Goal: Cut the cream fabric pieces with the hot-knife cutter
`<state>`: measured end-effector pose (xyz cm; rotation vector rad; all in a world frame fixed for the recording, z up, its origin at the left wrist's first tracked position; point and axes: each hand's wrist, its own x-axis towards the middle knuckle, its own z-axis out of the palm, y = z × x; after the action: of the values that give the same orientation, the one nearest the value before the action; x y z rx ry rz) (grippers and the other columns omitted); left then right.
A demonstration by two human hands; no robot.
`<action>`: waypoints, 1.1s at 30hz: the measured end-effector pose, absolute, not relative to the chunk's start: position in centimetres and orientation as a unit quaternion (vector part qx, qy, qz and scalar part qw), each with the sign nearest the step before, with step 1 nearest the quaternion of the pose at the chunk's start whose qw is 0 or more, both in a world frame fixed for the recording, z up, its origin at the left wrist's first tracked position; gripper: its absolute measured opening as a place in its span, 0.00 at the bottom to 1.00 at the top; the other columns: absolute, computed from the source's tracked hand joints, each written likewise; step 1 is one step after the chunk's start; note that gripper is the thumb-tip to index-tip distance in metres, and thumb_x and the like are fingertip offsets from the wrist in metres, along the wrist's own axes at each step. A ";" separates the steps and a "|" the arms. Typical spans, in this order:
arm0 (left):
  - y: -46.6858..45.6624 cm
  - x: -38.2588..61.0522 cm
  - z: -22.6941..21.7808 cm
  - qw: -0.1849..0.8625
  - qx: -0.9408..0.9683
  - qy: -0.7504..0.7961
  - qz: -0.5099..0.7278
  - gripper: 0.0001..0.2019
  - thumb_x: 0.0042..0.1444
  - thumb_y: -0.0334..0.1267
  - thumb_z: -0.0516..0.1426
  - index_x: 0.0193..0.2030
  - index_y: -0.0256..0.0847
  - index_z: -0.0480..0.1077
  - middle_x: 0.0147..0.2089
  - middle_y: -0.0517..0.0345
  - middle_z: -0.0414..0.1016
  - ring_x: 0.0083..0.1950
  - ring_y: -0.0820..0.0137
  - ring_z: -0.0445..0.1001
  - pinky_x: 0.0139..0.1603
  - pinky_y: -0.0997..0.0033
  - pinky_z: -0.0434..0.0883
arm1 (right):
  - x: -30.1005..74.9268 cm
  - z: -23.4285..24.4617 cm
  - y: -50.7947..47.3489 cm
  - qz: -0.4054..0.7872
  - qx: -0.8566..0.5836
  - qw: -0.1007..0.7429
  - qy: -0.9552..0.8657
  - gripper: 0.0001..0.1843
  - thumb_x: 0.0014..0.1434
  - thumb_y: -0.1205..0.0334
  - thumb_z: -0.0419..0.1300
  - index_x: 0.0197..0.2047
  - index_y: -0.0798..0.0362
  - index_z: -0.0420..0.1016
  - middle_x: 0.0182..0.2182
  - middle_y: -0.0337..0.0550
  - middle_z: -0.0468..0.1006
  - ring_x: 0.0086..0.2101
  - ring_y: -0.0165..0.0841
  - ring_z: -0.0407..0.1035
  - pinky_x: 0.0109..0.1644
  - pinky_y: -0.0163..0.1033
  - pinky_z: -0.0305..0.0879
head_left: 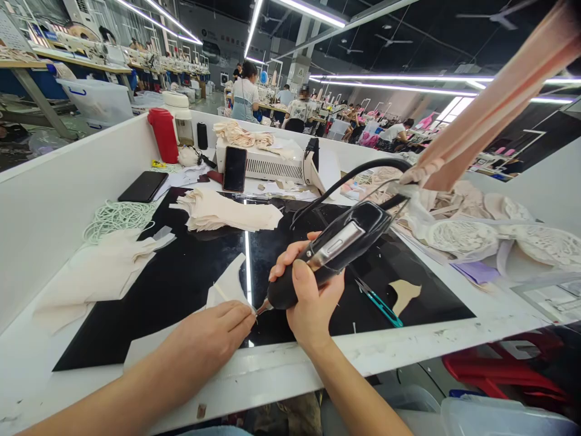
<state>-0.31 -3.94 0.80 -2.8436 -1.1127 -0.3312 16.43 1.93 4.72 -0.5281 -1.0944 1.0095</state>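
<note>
My right hand (313, 297) is wrapped around a black corded electric hot knife (333, 248), its thumb on top. The tool's narrow metal tip points down and left, right by my left fingertips. My left hand (218, 333) has its fingers pressed together on a small cream fabric piece (227, 284) over the glossy black plate (181, 297). Part of that piece is hidden under the hand. Another pale fabric piece (147, 346) shows beneath my left wrist. Right of the tool lie teal thread snips (379, 303) and a beige fabric scrap (405, 295).
Cream fabric stacks lie behind (227, 212) and at left (102, 272), beside mint cord (120, 219). Phones (235, 169), a red cup (163, 134) and a white vented box (263, 163) stand farther back. Lace bra cups (463, 236) pile up at right. A peach fabric strip (494, 103) suspends the tool.
</note>
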 end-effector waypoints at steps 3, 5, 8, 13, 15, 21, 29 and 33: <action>-3.9 -0.8 0.1 0.038 -0.918 -0.363 -0.152 0.17 0.69 0.21 0.51 0.59 0.35 0.73 0.55 0.47 0.79 0.54 0.62 0.78 0.54 0.65 0.76 | 16.4 4.8 1.9 0.456 -0.235 0.703 -0.493 0.19 0.64 0.58 0.68 0.54 0.44 0.66 0.34 0.31 0.76 0.26 0.27 0.71 0.32 0.37 0.72; -3.9 -1.0 -0.5 0.048 -0.915 -0.366 -0.164 0.16 0.72 0.25 0.51 0.61 0.35 0.72 0.57 0.46 0.78 0.57 0.60 0.77 0.57 0.63 0.76 | 16.4 4.9 1.9 0.455 -0.236 0.703 -0.492 0.19 0.64 0.57 0.68 0.54 0.44 0.66 0.34 0.31 0.76 0.26 0.26 0.71 0.32 0.37 0.72; -3.9 -1.1 -1.1 0.063 -0.910 -0.369 -0.181 0.15 0.75 0.30 0.50 0.61 0.35 0.72 0.59 0.46 0.78 0.60 0.59 0.76 0.63 0.59 0.73 | 16.4 4.8 1.8 0.451 -0.241 0.703 -0.494 0.19 0.64 0.56 0.69 0.54 0.44 0.66 0.34 0.31 0.75 0.26 0.27 0.71 0.33 0.38 0.72; -3.8 -1.2 -0.8 0.081 -0.907 -0.362 -0.198 0.16 0.77 0.32 0.48 0.60 0.35 0.74 0.58 0.48 0.80 0.60 0.60 0.77 0.66 0.55 0.70 | 16.4 4.8 1.7 0.453 -0.246 0.700 -0.494 0.20 0.64 0.55 0.68 0.54 0.44 0.65 0.34 0.32 0.75 0.26 0.27 0.71 0.33 0.38 0.72; -3.7 -1.2 -0.5 0.082 -0.907 -0.361 -0.202 0.16 0.77 0.32 0.48 0.60 0.36 0.74 0.58 0.49 0.80 0.61 0.60 0.77 0.69 0.52 0.68 | 16.4 4.9 1.7 0.454 -0.247 0.700 -0.492 0.20 0.63 0.55 0.69 0.53 0.44 0.65 0.34 0.32 0.75 0.25 0.27 0.71 0.32 0.38 0.72; -3.7 -1.1 0.1 0.071 -0.903 -0.370 -0.206 0.12 0.73 0.31 0.52 0.56 0.36 0.75 0.54 0.48 0.79 0.57 0.59 0.77 0.68 0.52 0.69 | 16.4 5.0 1.7 0.452 -0.244 0.705 -0.489 0.20 0.63 0.56 0.69 0.53 0.44 0.66 0.34 0.31 0.74 0.25 0.27 0.71 0.32 0.38 0.72; -3.9 -1.2 0.2 0.039 -0.906 -0.385 -0.171 0.14 0.68 0.27 0.55 0.58 0.36 0.72 0.57 0.43 0.76 0.57 0.54 0.76 0.61 0.51 0.73 | 16.3 5.0 1.7 0.454 -0.244 0.705 -0.487 0.20 0.62 0.55 0.69 0.53 0.44 0.66 0.33 0.31 0.75 0.26 0.27 0.71 0.32 0.38 0.72; -3.9 -1.2 0.1 0.040 -0.905 -0.391 -0.165 0.15 0.68 0.27 0.54 0.59 0.37 0.71 0.57 0.43 0.76 0.57 0.54 0.76 0.60 0.50 0.73 | 16.4 4.9 1.6 0.456 -0.244 0.703 -0.488 0.20 0.62 0.55 0.69 0.53 0.44 0.66 0.34 0.31 0.74 0.26 0.27 0.71 0.32 0.38 0.71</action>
<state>-1.24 -3.92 0.11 -2.7713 -1.1966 -0.5058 16.40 1.59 4.89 -0.5433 -1.0851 1.0149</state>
